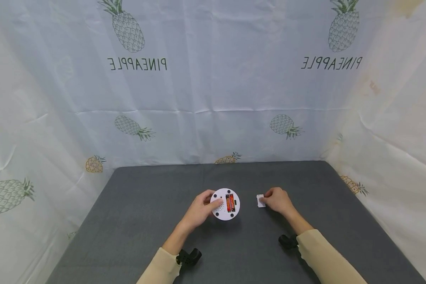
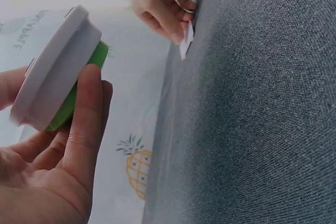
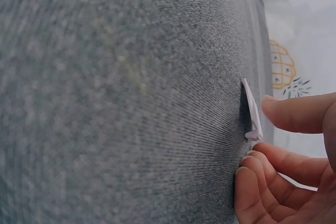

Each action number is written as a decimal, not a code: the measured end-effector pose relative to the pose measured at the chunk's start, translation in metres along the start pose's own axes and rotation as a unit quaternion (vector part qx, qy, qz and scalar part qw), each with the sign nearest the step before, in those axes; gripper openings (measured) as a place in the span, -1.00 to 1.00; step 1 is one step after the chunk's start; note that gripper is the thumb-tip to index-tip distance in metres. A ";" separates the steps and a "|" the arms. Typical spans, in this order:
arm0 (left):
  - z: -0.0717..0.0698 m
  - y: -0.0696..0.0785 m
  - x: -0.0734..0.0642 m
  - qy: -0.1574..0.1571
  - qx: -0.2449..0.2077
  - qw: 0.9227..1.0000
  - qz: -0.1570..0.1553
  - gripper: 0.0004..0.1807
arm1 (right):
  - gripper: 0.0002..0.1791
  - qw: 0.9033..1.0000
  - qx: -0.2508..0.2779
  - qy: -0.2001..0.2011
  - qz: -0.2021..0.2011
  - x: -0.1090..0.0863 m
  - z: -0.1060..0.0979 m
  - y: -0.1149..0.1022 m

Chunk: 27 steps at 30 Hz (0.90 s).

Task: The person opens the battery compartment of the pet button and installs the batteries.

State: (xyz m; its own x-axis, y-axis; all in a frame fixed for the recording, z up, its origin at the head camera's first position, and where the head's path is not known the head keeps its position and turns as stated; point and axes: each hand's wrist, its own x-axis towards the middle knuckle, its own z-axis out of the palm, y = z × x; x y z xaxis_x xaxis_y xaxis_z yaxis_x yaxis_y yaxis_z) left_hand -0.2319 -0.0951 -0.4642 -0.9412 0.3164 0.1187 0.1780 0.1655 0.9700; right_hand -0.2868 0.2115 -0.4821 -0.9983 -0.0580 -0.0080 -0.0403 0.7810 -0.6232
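Observation:
My left hand (image 1: 200,208) grips a round white battery-powered device (image 1: 221,213), its base turned up. Two orange-red batteries (image 1: 230,202) lie side by side in its uncovered compartment. In the left wrist view, the thumb is on the white base (image 2: 50,72) and the fingers support the green part (image 2: 100,54) on the other side. To the right, my right hand (image 1: 278,200) has thumb and curled fingertips at a small white battery cover (image 1: 260,201). In the right wrist view, this cover (image 3: 253,109) sits slightly tilted at the table surface, between thumb and fingers.
A dark grey cloth-covered table (image 1: 156,197) lies under both hands. White curtains (image 1: 213,86) printed with pineapples rise behind it and along both sides. Black wrist straps with cameras (image 1: 189,257) are worn on both forearms, beside beige sleeves.

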 end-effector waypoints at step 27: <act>0.002 0.007 -0.003 0.008 -0.009 1.000 -0.010 -0.64 | -0.82 0.994 0.107 -0.024 0.021 -0.010 0.003 -0.009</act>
State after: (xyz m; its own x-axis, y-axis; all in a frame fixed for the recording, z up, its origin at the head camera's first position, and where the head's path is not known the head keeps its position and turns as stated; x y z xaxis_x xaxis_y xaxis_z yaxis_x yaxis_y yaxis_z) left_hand -0.2276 -0.0928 -0.4577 -0.9489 0.2987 0.1017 0.1533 0.1547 0.9760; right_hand -0.2762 0.2036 -0.4786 -0.9956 -0.0604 -0.0717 0.0172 0.6342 -0.7730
